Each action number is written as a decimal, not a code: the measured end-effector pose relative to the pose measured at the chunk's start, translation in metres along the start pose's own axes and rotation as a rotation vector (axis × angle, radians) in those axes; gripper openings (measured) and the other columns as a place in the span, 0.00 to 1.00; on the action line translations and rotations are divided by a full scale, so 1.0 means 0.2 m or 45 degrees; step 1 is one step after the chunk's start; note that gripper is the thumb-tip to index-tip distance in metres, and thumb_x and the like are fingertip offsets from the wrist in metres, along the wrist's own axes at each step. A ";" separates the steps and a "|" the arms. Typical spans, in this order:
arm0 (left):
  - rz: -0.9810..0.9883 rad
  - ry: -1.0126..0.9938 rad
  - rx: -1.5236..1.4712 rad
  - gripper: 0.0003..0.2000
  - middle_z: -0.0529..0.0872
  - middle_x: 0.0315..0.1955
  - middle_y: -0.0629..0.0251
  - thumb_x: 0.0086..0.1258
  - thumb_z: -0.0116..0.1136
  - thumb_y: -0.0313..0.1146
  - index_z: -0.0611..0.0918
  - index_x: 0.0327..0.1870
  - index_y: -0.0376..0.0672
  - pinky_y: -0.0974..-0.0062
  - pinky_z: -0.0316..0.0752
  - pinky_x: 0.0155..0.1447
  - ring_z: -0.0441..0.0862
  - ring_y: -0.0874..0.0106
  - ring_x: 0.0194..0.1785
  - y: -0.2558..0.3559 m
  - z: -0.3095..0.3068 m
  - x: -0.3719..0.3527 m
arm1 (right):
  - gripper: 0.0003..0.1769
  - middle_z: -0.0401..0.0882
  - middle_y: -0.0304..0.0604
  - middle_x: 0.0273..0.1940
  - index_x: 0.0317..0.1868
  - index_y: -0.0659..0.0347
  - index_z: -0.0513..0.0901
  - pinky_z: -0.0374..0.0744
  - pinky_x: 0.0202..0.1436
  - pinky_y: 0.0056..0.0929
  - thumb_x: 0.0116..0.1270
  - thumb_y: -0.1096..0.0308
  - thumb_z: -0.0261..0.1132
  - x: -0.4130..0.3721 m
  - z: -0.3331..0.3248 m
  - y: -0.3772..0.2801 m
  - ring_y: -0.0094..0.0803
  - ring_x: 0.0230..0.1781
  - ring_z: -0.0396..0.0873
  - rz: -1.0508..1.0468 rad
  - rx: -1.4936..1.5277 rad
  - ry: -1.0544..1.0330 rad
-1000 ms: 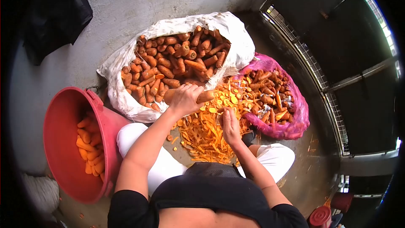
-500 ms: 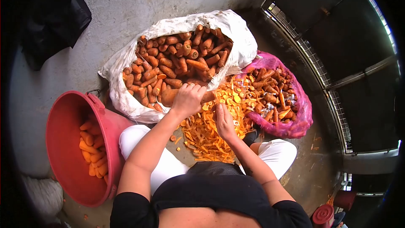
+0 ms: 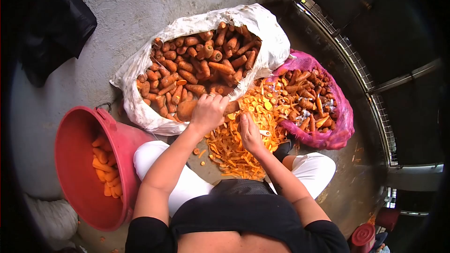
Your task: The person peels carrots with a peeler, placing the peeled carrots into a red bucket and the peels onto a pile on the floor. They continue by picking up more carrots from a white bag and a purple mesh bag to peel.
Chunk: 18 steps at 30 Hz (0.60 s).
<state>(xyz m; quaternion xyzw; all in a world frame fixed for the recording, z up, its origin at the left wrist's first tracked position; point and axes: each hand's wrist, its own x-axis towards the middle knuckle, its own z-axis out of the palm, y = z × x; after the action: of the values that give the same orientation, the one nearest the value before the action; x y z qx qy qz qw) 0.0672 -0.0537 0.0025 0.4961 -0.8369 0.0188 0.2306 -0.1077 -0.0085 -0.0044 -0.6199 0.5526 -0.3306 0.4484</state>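
Note:
My left hand [image 3: 209, 113] is closed round a large unpeeled carrot [image 3: 187, 110], whose other end points right toward my right hand. My right hand [image 3: 251, 133] is closed at that end. A white handle end [image 3: 265, 133] sticks out beside its palm, seemingly of a small tool; its working part is too small to make out. Under both hands lies a heap of orange peelings and cut slices [image 3: 234, 154]. Just beyond is a white sack [image 3: 274, 37], its wide mouth showing many unpeeled carrots [image 3: 187, 77].
At left a tilted red bucket [image 3: 75, 159] holds peeled carrots [image 3: 107, 166]. On the right, a pink mesh sack [image 3: 344, 122] contains more carrots and scraps. A wall [image 3: 154, 0] rises behind, and a dark gate [image 3: 398, 28] stands at right. My knees flank the peelings.
The view has shifted slightly, so the sacks and bucket appear moved a little. Both hands keep nearly the same pose at the carrot.

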 end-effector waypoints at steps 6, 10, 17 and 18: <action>-0.064 0.122 -0.160 0.18 0.82 0.30 0.61 0.46 0.72 0.35 0.76 0.36 0.42 0.68 0.74 0.45 0.82 0.62 0.36 0.05 -0.13 0.08 | 0.33 0.75 0.62 0.57 0.64 0.67 0.68 0.69 0.62 0.43 0.77 0.46 0.40 0.00 0.06 0.87 0.54 0.59 0.73 0.453 -0.218 -0.139; -0.450 -0.098 -0.272 0.17 0.83 0.30 0.57 0.51 0.68 0.38 0.76 0.38 0.40 0.61 0.77 0.41 0.83 0.57 0.36 -0.06 -0.12 0.13 | 0.31 0.77 0.67 0.49 0.58 0.68 0.71 0.71 0.55 0.47 0.76 0.46 0.42 -0.21 -0.05 1.20 0.61 0.53 0.73 0.642 -0.319 -0.108; -0.379 0.191 -0.675 0.15 0.83 0.30 0.56 0.47 0.67 0.34 0.78 0.34 0.40 0.63 0.77 0.39 0.83 0.56 0.35 -0.08 -0.02 0.14 | 0.24 0.80 0.61 0.36 0.48 0.61 0.70 0.75 0.41 0.53 0.73 0.46 0.49 0.08 -0.11 1.14 0.59 0.38 0.79 0.525 -0.753 -0.075; -0.327 0.215 -0.697 0.14 0.83 0.29 0.57 0.47 0.67 0.33 0.78 0.34 0.40 0.64 0.77 0.39 0.83 0.57 0.34 -0.07 -0.03 0.15 | 0.23 0.80 0.60 0.35 0.47 0.61 0.70 0.75 0.40 0.53 0.73 0.47 0.49 0.14 -0.10 1.20 0.59 0.37 0.79 0.468 -0.780 -0.028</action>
<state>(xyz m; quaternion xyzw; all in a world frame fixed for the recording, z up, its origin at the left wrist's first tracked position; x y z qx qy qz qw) 0.0701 -0.0838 0.0166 0.5140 -0.7192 -0.1954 0.4246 -0.2142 -0.0363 -0.2196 -0.6193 0.7234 -0.0567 0.2997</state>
